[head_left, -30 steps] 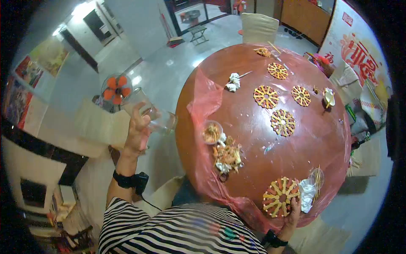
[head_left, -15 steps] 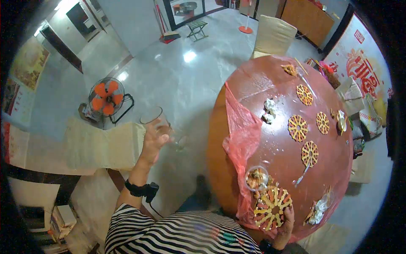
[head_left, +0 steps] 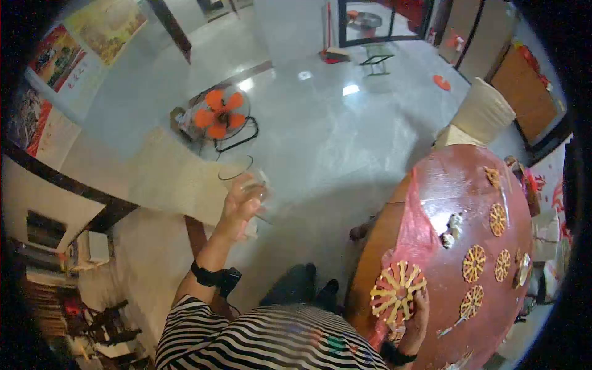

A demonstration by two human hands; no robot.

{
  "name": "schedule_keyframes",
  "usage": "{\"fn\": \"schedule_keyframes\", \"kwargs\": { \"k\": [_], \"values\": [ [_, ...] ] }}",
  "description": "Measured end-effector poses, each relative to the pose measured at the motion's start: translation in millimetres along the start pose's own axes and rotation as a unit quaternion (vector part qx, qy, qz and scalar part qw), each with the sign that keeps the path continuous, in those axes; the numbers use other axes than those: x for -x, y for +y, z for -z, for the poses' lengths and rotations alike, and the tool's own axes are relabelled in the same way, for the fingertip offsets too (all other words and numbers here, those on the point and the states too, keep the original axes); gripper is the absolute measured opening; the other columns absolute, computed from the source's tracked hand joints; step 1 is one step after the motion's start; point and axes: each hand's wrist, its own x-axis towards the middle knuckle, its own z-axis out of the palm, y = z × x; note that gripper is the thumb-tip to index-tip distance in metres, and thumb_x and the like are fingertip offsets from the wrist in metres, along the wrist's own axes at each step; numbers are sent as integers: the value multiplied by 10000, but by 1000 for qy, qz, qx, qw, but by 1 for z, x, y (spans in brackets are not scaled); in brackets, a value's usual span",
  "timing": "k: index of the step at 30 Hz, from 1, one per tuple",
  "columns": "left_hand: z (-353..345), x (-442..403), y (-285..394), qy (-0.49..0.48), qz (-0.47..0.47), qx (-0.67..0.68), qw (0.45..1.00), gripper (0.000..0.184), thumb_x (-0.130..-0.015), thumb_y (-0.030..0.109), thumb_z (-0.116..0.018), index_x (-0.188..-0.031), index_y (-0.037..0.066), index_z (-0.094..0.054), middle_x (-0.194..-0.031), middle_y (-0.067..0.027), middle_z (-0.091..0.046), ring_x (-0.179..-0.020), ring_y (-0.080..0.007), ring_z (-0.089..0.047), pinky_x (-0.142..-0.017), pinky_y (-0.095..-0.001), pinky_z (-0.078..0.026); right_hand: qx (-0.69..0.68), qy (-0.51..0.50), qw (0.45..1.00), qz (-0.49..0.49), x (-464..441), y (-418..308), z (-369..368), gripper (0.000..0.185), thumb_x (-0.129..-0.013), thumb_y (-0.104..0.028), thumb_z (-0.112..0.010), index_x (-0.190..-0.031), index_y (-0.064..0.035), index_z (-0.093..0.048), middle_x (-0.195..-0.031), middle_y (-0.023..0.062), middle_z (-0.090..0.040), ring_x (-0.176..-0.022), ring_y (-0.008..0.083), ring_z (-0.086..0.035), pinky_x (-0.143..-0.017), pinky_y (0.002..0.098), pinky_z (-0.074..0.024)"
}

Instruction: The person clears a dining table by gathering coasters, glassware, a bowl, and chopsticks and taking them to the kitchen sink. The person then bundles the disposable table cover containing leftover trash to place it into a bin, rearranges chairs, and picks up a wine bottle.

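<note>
My left hand (head_left: 242, 203) is raised over the floor on the left, its fingers curled round a clear drinking glass (head_left: 262, 185). A thin dark curve above the fingers looks like its rim; the rest is blurred and see-through. At the near edge of the table, my right hand (head_left: 419, 317) grips a wheel-shaped trivet (head_left: 387, 290) with yellow and reddish-brown spokes. The trivet is held over the table edge and the crumpled pink plastic sheet (head_left: 419, 237). Several smaller trivets of the same pattern, one being this trivet (head_left: 473, 263), lie on the round table (head_left: 425, 296).
White crumpled tissues (head_left: 453, 231) and food scraps (head_left: 492, 177) lie on the table. An orange-bladed fan (head_left: 220, 115) stands on the floor near a cloth-covered chair (head_left: 179, 169). Another covered chair (head_left: 481, 114) is beyond the table, with a folding stool (head_left: 376, 57) further back.
The view has swung left, so the table now sits further right. My right hand has lifted the large trivet away from the food bowl. My left hand still holds the glass.
</note>
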Motion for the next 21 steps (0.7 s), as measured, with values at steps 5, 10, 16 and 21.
{"fn": "schedule_keyframes", "kwargs": {
  "k": [5,10,16,21],
  "values": [
    [72,7,21,121,33,-35,991,645,-762,115,-609,-1326,115,-298,-1146,-102,-509,-1015,-202,-538,-778,-369,-509,50,-18,997,-49,-60,8,-54,501,-819,-222,-597,-1249,-18,-443,-1120,105,-572,-959,202,-597,-806,316,-506],
    [187,-35,10,89,-17,-32,995,449,-847,130,-528,-1273,35,-426,-1186,-132,-520,-1091,-245,-521,-856,-387,-497,-69,18,997,-36,-110,9,-194,315,-844,-185,-588,-1126,-73,-502,-913,11,-572,-719,94,-566,-638,195,-483],
    [208,-88,45,41,27,-69,996,615,-836,272,-581,-1367,131,-303,-1292,-103,-438,-1112,-272,-506,-882,-422,-479,-81,170,979,72,-158,11,-186,201,-860,-131,-578,-1051,-85,-534,-767,-12,-554,-598,72,-500,-518,217,-446],
    [193,-156,38,-31,42,-51,997,653,-804,248,-617,-1361,126,-299,-1255,-114,-457,-1100,-257,-511,-816,-377,-524,-137,318,914,212,-167,20,-30,84,-864,-74,-558,-945,-80,-537,-752,4,-560,-523,88,-474,-484,224,-427]
  ]
}}
